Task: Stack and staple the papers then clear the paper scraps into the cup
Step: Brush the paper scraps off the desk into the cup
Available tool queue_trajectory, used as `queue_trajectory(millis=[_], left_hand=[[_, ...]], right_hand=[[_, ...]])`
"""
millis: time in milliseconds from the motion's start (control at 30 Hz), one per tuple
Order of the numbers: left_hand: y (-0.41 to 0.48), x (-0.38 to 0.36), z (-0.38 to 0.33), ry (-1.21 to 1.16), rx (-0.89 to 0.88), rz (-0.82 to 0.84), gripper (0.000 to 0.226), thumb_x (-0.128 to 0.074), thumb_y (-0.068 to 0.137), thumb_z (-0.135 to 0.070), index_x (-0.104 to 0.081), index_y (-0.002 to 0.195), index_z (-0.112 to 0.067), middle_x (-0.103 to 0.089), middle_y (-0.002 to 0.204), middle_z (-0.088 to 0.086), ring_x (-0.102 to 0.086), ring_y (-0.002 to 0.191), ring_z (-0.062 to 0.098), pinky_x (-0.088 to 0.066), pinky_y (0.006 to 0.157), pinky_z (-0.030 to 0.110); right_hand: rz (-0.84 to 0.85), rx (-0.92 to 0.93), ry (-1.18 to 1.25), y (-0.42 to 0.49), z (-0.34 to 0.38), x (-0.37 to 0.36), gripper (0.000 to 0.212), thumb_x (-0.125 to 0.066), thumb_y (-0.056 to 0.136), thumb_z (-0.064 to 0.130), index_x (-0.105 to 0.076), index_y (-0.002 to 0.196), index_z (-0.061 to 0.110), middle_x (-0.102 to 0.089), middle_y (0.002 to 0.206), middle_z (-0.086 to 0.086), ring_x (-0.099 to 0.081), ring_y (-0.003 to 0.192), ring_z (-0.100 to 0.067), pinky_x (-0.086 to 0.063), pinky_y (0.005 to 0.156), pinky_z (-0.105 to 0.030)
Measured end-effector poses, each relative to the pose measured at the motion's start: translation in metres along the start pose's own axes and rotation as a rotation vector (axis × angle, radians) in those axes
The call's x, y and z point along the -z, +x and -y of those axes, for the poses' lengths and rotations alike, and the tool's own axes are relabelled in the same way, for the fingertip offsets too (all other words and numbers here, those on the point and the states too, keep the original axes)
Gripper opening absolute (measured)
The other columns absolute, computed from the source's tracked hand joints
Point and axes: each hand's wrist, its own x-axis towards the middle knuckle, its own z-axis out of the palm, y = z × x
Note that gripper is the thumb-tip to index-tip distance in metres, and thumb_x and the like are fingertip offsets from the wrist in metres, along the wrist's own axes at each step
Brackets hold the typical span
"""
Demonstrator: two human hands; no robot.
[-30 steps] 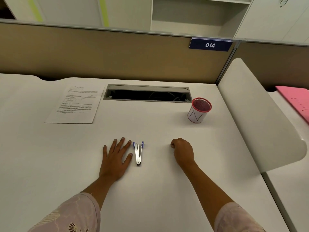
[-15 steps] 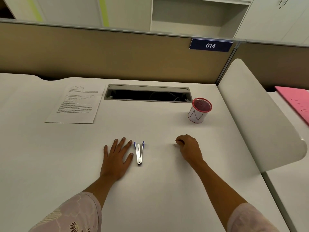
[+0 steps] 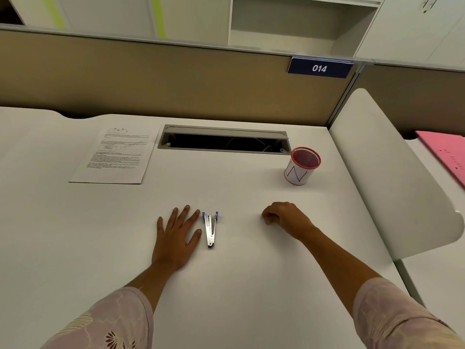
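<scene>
While left grip (image 3: pixel 175 238) lies flat beside stapler (image 3: pixel 210 229), right grip (image 3: pixel 284 217) curled, hold unclear, cup (image 3: pixel 300 165) beyond

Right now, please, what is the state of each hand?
Left hand: open, flat on the table.
Right hand: fingers curled; whether they pinch anything cannot be told.

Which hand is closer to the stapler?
Left. The left hand lies flat just left of the stapler, forefinger almost at its blue end; the right hand sits curled well off to its right.
</scene>
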Motion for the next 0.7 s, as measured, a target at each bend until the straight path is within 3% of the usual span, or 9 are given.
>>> queue_trajectory(millis=[267, 467, 700], left_hand=[[0.000, -0.001, 0.000, -0.013, -0.005, -0.012, 0.058, -0.015, 0.091, -0.060, -0.013, 0.147, -0.046, -0.010, 0.158, -0.013, -0.001, 0.146, 0.012, 0.000, 0.116, 0.048], [0.000, -0.001, 0.000, -0.006, 0.003, -0.002, 0.058, -0.014, 0.090, -0.061, -0.013, 0.147, -0.047, -0.008, 0.158, -0.015, 0.001, 0.146, 0.011, 0.001, 0.116, 0.047], [0.001, -0.001, 0.000, 0.005, 0.004, 0.008, 0.058, -0.013, 0.090, -0.061, -0.011, 0.147, -0.047, -0.007, 0.158, -0.015, 0.002, 0.146, 0.011, 0.002, 0.116, 0.047]], right_hand=[[-0.071, 0.020, 0.002, 0.004, -0.001, -0.008, 0.015, -0.064, 0.084, 0.008, -0.073, 0.093, 0.016, -0.070, 0.093, 0.002, -0.063, 0.085, -0.016, -0.049, 0.077, -0.025], [-0.177, 0.038, -0.067, 0.001, 0.002, -0.018, 0.013, -0.058, 0.088, 0.012, -0.069, 0.093, 0.015, -0.067, 0.093, 0.000, -0.060, 0.084, -0.020, -0.050, 0.072, -0.031], [-0.325, 0.126, -0.240, -0.002, 0.007, -0.030, 0.012, -0.054, 0.090, 0.017, -0.060, 0.084, 0.009, -0.057, 0.077, -0.005, -0.052, 0.068, -0.023, -0.044, 0.052, -0.033]])
